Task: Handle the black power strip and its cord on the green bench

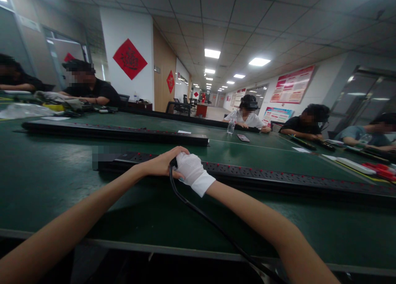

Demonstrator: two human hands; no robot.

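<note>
A long black power strip (247,172) with rows of sockets and small red parts lies across the green table in front of me. Over its left half my two hands meet. A black plug (173,163) sits between them, its thick black cable (198,211) hanging down over the table's near edge. My bare left hand (163,162) is closed around the plug, thumb below and fingers above. My right hand (190,167), in a white dotted glove, is closed against the plug from the right. Its fingertips are hidden, as is the plug's front end.
A second black power strip (117,132) lies farther back on the left. Beyond it are a phone (243,138), a water bottle (231,123) and a clear plastic bag (26,110). Several people sit around the table. Red-handled items (379,169) lie at the right.
</note>
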